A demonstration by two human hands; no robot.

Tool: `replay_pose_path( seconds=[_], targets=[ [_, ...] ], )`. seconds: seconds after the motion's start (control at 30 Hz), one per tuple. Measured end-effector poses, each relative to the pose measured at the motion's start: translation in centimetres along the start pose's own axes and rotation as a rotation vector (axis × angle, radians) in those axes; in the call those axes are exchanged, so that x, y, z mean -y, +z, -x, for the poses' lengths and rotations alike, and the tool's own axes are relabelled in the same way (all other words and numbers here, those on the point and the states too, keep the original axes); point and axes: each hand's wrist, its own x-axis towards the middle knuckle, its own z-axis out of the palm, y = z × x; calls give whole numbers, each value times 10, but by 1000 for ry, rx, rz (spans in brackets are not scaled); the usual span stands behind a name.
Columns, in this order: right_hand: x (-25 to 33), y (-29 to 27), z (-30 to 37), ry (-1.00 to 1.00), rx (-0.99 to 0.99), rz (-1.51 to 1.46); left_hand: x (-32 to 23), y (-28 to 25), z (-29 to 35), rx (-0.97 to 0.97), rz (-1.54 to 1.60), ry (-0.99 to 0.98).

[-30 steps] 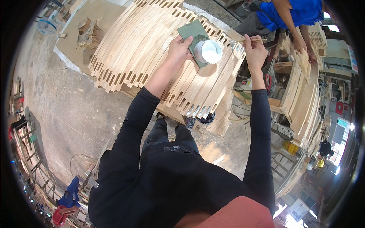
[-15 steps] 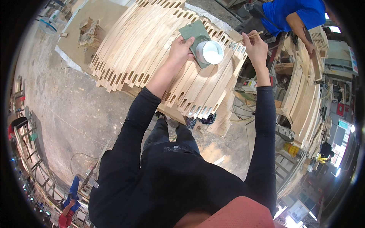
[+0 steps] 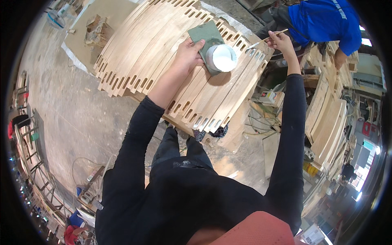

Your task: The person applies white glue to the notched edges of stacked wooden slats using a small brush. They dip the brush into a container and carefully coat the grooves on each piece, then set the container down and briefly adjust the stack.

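My left hand (image 3: pixel 189 54) grips a flat green board (image 3: pixel 204 34) by its near left edge, thumb on top. On the board stands a tub (image 3: pixel 223 58) with white contents, perhaps glue. Between the fingertips of my right hand (image 3: pixel 281 41) is a thin wooden-handled brush (image 3: pixel 267 38). Its tip points down-left at the slotted ends of pale wooden slats (image 3: pixel 155 41); whether it touches the wood I cannot tell. The slats lie side by side in a wide row under both hands. Several slots at the right and near ends look whitish inside.
At the upper right a person in a blue shirt (image 3: pixel 322 22) handles wood. Curved wooden pieces (image 3: pixel 326 126) are stacked on the right, with cables (image 3: pixel 261 120) on the floor. A rough wood chunk (image 3: pixel 97 31) sits on a sheet at the upper left.
My right hand has moved slightly up and right with the brush. My left hand, board and tub have shifted a little left in view. The person in blue has leaned further over.
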Motion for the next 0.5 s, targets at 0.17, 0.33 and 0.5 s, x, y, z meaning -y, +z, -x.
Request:
replay_pose_path(
  seconds=[0.17,0.33,0.5],
  targets=[
    [-21,-8,-34,81,228,-94,-3,-2,2,-20,-103,-4],
    [-39,-6,-51,98,325,-212,0,2,6,-29,-70,14],
    [-56,-11,-59,147,401,-294,-2,3,8,5,-65,12]
  ],
)
